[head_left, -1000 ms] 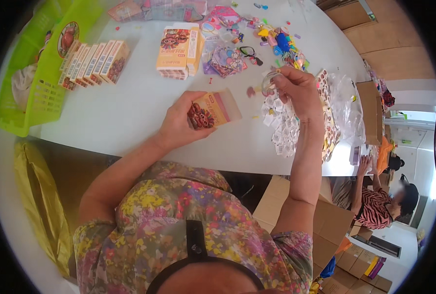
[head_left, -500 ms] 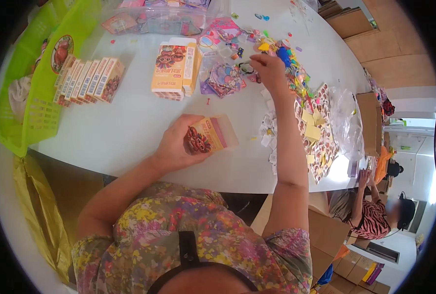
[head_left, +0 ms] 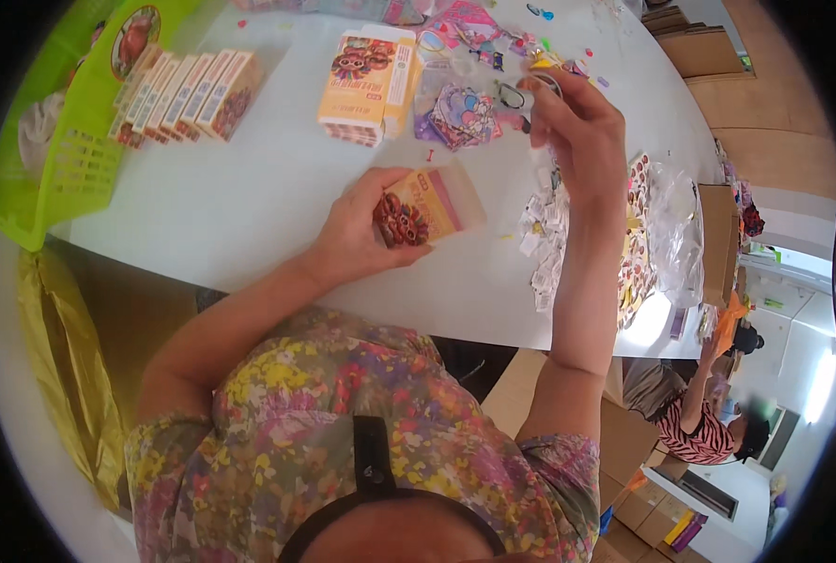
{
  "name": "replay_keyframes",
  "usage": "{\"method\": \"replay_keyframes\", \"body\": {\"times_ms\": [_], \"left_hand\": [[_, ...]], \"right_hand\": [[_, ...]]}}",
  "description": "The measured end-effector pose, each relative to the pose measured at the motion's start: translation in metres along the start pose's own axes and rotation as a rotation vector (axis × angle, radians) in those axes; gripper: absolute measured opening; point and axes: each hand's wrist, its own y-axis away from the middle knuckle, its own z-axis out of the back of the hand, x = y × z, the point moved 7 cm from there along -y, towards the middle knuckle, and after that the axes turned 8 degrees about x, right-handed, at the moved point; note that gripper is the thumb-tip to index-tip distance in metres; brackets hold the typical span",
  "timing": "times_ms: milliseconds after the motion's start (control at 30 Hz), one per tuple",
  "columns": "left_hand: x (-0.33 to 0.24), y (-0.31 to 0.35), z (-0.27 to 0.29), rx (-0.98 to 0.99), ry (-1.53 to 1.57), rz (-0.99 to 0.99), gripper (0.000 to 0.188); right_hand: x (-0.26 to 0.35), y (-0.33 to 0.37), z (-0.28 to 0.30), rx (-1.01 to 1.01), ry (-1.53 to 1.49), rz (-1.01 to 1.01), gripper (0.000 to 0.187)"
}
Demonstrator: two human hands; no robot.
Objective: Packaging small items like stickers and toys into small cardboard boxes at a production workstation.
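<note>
My left hand [head_left: 352, 230] is closed round a small yellow and orange carton [head_left: 420, 214] printed with cartoon figures. The carton lies tilted, and its pale end flap sticks out to the right. Over the right part of the table, my right hand [head_left: 582, 127] pinches a thin round band [head_left: 551, 81], perhaps a bracelet or ring. Just left of those fingers lie printed cards [head_left: 465, 117] and a dark, loop-shaped trinket [head_left: 510, 96]. A stack of larger yellow cartons [head_left: 357, 89] stands beyond my left hand.
A row of small filled cartons [head_left: 192, 94] stands beside a green basket [head_left: 80, 159] at the left. Small white packets [head_left: 544, 239] and printed stickers [head_left: 636, 253] lie right of centre, near clear plastic bags [head_left: 676, 235]. A co-worker [head_left: 699, 427] sits at the far right.
My right hand has lifted from the trinket pile with the round band between its fingers. My left hand still holds the carton. The whole view has shifted slightly.
</note>
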Motion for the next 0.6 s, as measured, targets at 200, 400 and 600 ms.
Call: {"method": "replay_keyframes", "body": {"times_ms": [200, 400, 600], "left_hand": [[0.006, 0.003, 0.001, -0.04, 0.123, 0.054, 0.075], [-0.005, 0.01, 0.007, -0.184, -0.088, -0.101, 0.07], [-0.01, 0.01, 0.008, -0.19, -0.123, -0.177, 0.069]], "right_hand": [[0.002, 0.061, -0.057, 0.041, 0.042, 0.008, 0.022], [0.014, 0.087, -0.074, 0.016, 0.682, 0.395, 0.025], [0.016, 0.095, -0.096, 0.052, 1.075, 0.53, 0.028]]}}
